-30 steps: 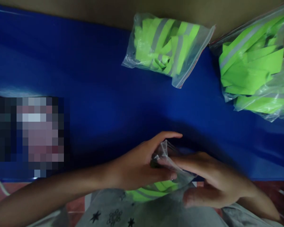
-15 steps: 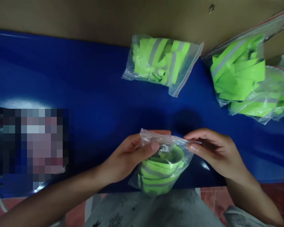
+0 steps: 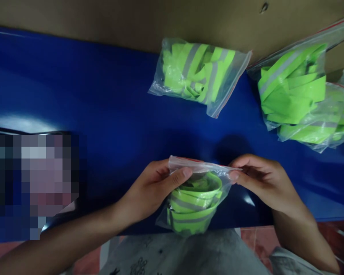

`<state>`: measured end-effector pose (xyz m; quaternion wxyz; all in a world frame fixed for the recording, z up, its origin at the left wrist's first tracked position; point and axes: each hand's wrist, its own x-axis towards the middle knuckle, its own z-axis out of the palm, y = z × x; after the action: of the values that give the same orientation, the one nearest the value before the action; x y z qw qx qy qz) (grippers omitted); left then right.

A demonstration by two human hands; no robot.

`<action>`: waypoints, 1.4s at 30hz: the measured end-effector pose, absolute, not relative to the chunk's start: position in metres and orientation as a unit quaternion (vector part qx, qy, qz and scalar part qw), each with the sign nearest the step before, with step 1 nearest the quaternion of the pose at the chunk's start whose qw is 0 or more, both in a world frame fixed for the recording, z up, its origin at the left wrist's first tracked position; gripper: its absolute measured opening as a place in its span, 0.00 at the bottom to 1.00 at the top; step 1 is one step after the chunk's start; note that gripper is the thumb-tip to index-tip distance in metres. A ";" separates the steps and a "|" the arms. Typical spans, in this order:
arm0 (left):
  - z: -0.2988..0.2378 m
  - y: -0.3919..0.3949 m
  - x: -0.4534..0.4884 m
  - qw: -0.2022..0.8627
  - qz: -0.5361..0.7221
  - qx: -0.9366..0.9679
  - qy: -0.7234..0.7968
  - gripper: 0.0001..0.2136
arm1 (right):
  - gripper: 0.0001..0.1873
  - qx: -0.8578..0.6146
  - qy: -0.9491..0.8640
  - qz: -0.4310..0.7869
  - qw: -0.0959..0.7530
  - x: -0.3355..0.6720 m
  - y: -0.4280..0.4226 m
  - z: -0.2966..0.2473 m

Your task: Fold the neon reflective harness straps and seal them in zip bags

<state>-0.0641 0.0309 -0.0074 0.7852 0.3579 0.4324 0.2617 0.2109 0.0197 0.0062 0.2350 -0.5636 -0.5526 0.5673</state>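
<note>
A clear zip bag (image 3: 193, 202) stuffed with neon green straps that have grey reflective stripes hangs between my hands over the near edge of the blue table (image 3: 103, 107). My left hand (image 3: 153, 189) pinches the left end of the bag's top strip, thumb on the near side. My right hand (image 3: 260, 181) pinches the right end of the same strip. Both hands are closed on the bag.
A filled bag of green straps (image 3: 197, 72) lies at the back middle of the table. Further bags of the same straps (image 3: 301, 99) are piled at the back right. Brown cardboard (image 3: 132, 23) runs behind the table. A blurred patch covers the left.
The bag has come up from my lap to the table edge. Both hands shifted from fumbling at its mouth to pinching the two ends of the top strip. Since half a second ago, little moved.
</note>
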 end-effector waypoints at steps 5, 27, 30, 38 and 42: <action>-0.006 0.031 -0.064 0.793 0.252 0.345 0.434 0.14 | 0.03 -0.552 -0.589 0.536 0.245 0.211 0.017 0.008; -0.006 0.026 -0.063 0.810 0.238 0.312 0.436 0.14 | 0.05 -0.518 -0.639 0.526 0.216 0.213 0.017 0.005; -0.004 0.027 -0.061 0.808 0.236 0.327 0.429 0.12 | 0.05 -0.517 -0.643 0.521 0.219 0.211 0.015 0.004; -0.004 0.023 -0.058 0.815 0.227 0.299 0.442 0.16 | 0.05 -0.509 -0.641 0.533 0.215 0.206 0.013 0.004; -0.004 0.020 -0.057 0.819 0.217 0.296 0.441 0.20 | 0.04 -0.506 -0.633 0.544 0.220 0.203 0.012 0.005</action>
<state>-0.0570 0.0198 -0.0042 0.8192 0.2958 0.4406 0.2175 0.2034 0.0121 0.0047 0.2198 -0.5060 -0.6325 0.5436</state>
